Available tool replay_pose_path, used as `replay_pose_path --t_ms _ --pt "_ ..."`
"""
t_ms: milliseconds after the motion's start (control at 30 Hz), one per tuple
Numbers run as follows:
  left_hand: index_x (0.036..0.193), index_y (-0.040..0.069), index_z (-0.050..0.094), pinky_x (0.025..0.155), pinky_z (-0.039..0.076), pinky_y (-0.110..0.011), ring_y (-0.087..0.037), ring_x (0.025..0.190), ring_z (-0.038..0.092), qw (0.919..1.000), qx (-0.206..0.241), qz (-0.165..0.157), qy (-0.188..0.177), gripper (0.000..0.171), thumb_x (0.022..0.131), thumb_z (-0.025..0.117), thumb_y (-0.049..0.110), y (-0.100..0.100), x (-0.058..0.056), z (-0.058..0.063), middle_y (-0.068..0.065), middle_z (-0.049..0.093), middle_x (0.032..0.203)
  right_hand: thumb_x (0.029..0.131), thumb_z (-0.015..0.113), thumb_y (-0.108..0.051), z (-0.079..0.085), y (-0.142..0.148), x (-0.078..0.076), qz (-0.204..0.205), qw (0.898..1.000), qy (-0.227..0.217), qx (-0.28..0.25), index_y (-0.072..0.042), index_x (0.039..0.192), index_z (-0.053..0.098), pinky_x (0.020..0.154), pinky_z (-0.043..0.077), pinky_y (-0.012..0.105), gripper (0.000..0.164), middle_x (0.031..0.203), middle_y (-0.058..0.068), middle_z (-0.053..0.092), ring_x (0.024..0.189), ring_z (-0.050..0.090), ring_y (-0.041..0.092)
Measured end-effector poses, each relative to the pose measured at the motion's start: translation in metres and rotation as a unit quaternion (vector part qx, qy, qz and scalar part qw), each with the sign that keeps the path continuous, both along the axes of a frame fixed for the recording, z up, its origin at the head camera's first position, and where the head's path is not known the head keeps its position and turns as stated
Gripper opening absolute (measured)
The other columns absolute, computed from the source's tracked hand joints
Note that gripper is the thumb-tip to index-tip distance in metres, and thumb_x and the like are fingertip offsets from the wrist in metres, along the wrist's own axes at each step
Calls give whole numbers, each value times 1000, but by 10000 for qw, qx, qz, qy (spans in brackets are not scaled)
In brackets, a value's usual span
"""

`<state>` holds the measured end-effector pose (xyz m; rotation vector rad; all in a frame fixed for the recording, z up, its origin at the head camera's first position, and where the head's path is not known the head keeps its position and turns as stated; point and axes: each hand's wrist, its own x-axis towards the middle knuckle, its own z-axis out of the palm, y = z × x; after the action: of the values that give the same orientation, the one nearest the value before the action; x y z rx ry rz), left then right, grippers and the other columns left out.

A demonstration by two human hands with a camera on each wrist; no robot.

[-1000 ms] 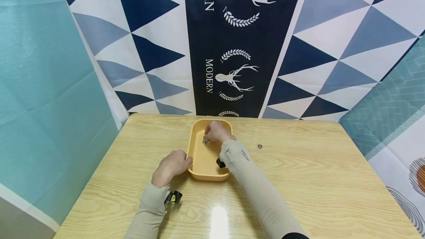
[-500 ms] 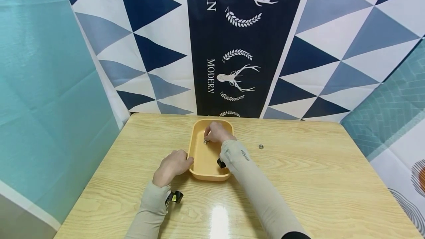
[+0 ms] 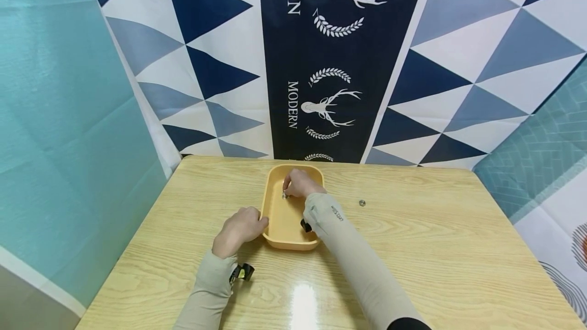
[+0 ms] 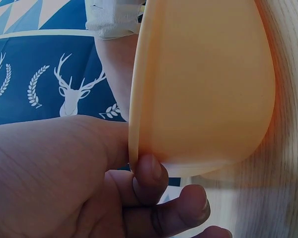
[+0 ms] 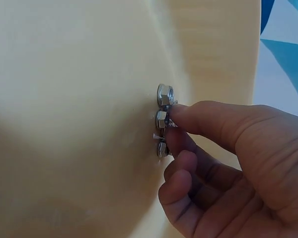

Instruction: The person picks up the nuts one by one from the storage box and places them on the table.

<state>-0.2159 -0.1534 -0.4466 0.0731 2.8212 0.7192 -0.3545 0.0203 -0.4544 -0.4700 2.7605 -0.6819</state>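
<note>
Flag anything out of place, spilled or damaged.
One small silver metal nut lies alone on the pale wood-grain table, right of the yellow rectangular plastic tray; odd, as the other shiny hexagonal metal nuts are inside it. No spill or damage visible.

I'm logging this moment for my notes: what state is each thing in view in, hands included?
Tub, upright on the table, open on top.
Metal nuts, inside the tub, at least three close together.
Loose nut, lying on the table, apart from the tub.
Left hand, gripping the tub's rim.
Right hand, pinching among the metal nuts; exact grip partly hidden.
Patterned cloth, hanging behind the table.
</note>
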Motion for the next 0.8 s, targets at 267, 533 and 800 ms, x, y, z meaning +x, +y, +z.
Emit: replay_pose_path --t_ms 267,533,800 --pt "72 13 59 50 32 -30 -15 54 42 9999 34 61 -103 33 100 50 28 1 -1 0 0 47 62 87 76 -5 -3 -2 1 -13 9998 -134 -177 -11 84 74 61 44 23 7 88 5 68 73 57 17" --pt "72 13 59 50 32 -30 -15 54 41 10000 30 -24 -53 33 100 50 27 2 0 2 0 46 63 85 76 -5 -2 -3 0 -64 9998 -176 -118 -10 81 71 58 44 23 8 79 3 67 67 57 15" --pt "70 14 56 51 33 -30 -15 55 43 10000 -28 1 -40 33 100 50 28 2 1 3 0 46 63 84 75 -9 10 0 3 -17 9996 -105 -255 -8 83 71 61 46 26 4 83 4 69 71 59 17"
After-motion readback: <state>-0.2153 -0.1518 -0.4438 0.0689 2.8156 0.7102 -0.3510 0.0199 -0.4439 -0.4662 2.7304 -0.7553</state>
